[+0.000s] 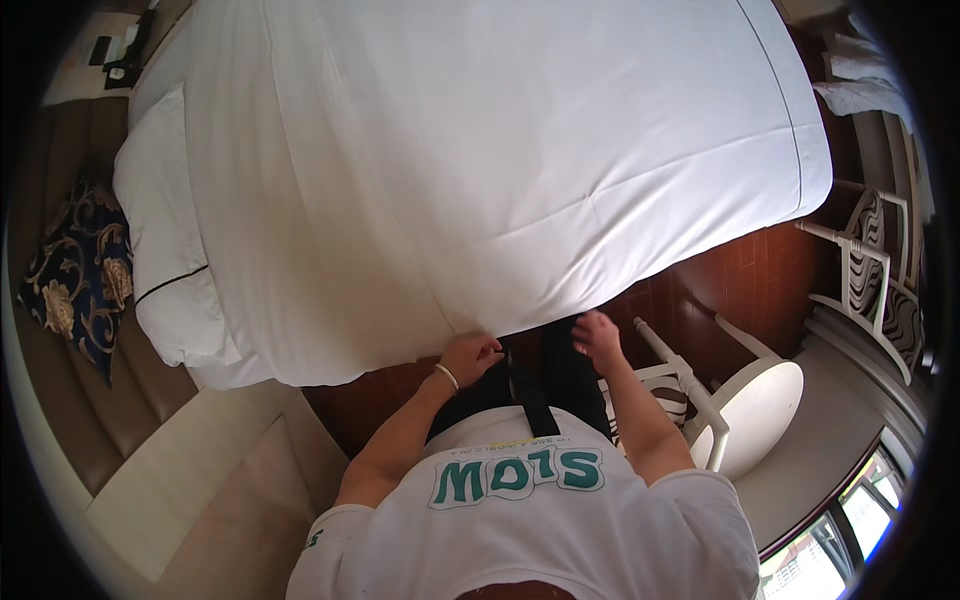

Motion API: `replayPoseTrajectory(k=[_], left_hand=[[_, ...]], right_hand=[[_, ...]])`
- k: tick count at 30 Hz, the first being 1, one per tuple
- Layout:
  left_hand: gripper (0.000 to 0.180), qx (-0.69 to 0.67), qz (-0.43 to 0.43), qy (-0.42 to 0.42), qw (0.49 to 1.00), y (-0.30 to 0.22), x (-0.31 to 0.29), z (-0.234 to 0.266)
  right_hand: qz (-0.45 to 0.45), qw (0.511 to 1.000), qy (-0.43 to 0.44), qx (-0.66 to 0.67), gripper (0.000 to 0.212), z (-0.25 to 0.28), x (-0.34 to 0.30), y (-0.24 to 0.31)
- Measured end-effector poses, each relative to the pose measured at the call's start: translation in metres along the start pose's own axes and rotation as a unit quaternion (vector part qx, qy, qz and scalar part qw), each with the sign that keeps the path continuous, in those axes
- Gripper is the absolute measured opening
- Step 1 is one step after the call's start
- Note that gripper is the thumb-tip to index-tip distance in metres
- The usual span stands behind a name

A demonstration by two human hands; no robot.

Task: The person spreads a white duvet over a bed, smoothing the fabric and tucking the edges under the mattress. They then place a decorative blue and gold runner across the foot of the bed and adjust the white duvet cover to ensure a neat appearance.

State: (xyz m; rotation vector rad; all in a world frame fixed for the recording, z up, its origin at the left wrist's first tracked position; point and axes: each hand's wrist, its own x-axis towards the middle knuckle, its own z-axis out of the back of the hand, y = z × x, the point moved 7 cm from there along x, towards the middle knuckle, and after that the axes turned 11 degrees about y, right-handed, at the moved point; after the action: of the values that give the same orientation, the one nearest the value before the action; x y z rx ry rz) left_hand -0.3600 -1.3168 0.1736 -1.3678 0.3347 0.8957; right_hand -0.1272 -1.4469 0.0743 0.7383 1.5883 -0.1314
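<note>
A wide white duvet (pixel 480 180) covers the bed in front of me and hangs down over its near side. My left hand (pixel 472 356), with a pale bracelet at the wrist, is at the duvet's near lower edge. Its fingers are bent loosely, and nothing shows in them. To its right, my right hand (pixel 598 338) hovers just off the same edge with loosely curled fingers and nothing visible in them. A white pillow (pixel 165 230) lies at the bed's left end, beside a second white pillow (pixel 185 315) with a dark trim line.
A dark blue cushion (pixel 85 280) with gold flowers leans on the brown padded headboard (pixel 150 420). White chairs (pixel 690 385) stand close at my right, with another chair (pixel 870 265) farther right. A round white table (pixel 765 400) is near them. Reddish wooden floor (pixel 720 290) shows below the bed.
</note>
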Motion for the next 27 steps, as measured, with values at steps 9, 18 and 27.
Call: replayPoseTrajectory(k=[9, 18, 27], left_hand=[[0.012, 0.174, -0.158, -0.095, 0.967, -0.080, 0.025, 0.015], [0.097, 0.423, -0.076, -0.147, 0.891, -0.195, 0.151, 0.024], [0.114, 0.533, 0.127, -0.078, 0.833, -0.166, 0.193, -0.027]], right_hand=[[0.206, 0.852, -0.186, 0.444, 0.043, 0.040, 0.054, 0.094], [0.135, 0.899, -0.160, 0.385, 0.036, 0.102, 0.077, 0.062], [0.288, 0.786, -0.147, 0.527, 0.030, 0.252, 0.076, 0.238]])
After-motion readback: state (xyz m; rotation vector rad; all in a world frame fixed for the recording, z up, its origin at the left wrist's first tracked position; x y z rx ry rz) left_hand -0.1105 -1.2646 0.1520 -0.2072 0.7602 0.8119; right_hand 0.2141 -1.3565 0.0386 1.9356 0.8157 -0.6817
